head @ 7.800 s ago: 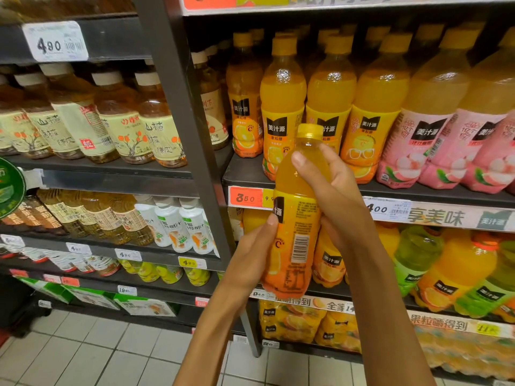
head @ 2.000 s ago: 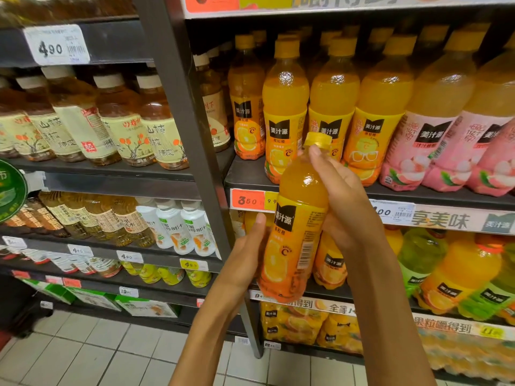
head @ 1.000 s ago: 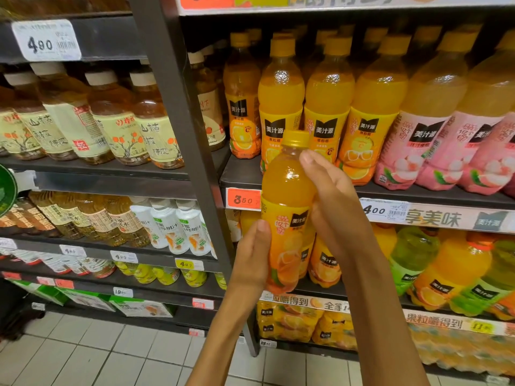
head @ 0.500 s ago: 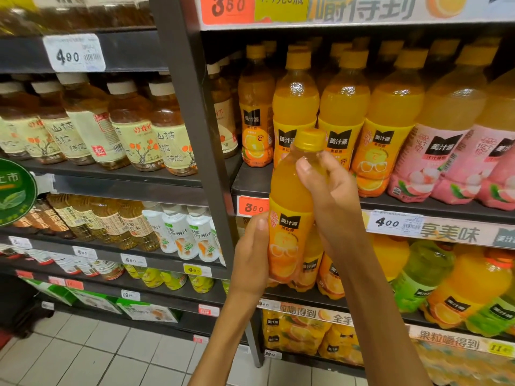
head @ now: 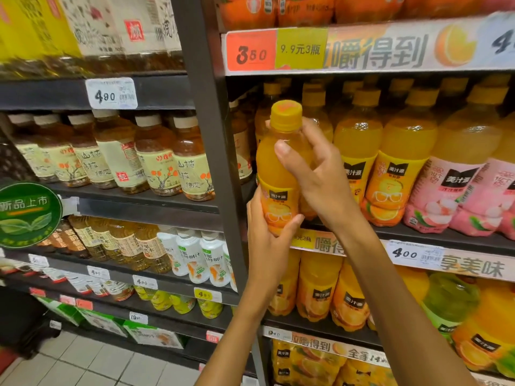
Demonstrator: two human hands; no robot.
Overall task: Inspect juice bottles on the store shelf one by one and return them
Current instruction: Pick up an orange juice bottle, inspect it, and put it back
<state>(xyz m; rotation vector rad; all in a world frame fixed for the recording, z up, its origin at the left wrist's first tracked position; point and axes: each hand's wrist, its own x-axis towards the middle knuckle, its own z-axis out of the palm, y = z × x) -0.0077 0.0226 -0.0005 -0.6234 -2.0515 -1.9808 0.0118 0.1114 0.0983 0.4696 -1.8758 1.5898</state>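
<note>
At the shelf edge (head: 418, 235), both hands' grips clasp the upright juice bottle (head: 278, 174).

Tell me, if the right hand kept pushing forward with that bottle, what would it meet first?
Probably the orange bottles standing just behind the held bottle; the right hand points at that shelf row, though depth is unclear.

orange shelf tag (head: 251, 53) reads 3.80; white tag (head: 111, 93) 4.90

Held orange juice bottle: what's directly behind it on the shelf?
Behind the held bottle, gripped by left hand and right hand, stands a row of orange juice bottles. Whether an empty slot sits behind it is hidden.
</note>
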